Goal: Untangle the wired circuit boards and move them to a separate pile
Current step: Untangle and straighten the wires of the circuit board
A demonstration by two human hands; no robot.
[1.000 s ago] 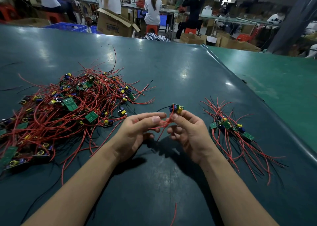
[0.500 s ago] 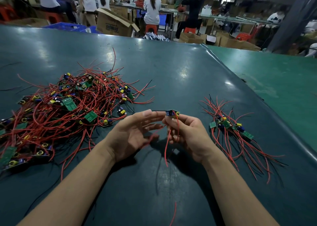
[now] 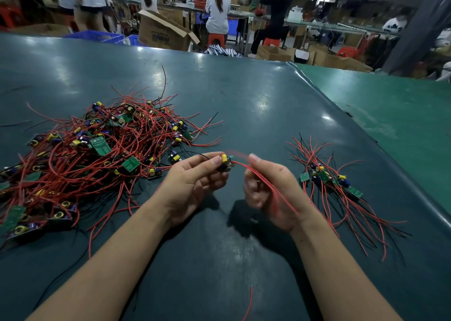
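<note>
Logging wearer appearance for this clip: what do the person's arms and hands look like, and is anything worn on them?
Both forearms are bare as far as the frame shows, with no sleeves in view. The left hand and right hand wear no gloves, and no rings, watch or wrist strap can be seen. The fingernails are short and unpainted.

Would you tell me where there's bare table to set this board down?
Bare mat lies beyond the small sorted pile and between the forearms. The tangled pile crowds the left; a stray red wire lies at the near edge.
</note>
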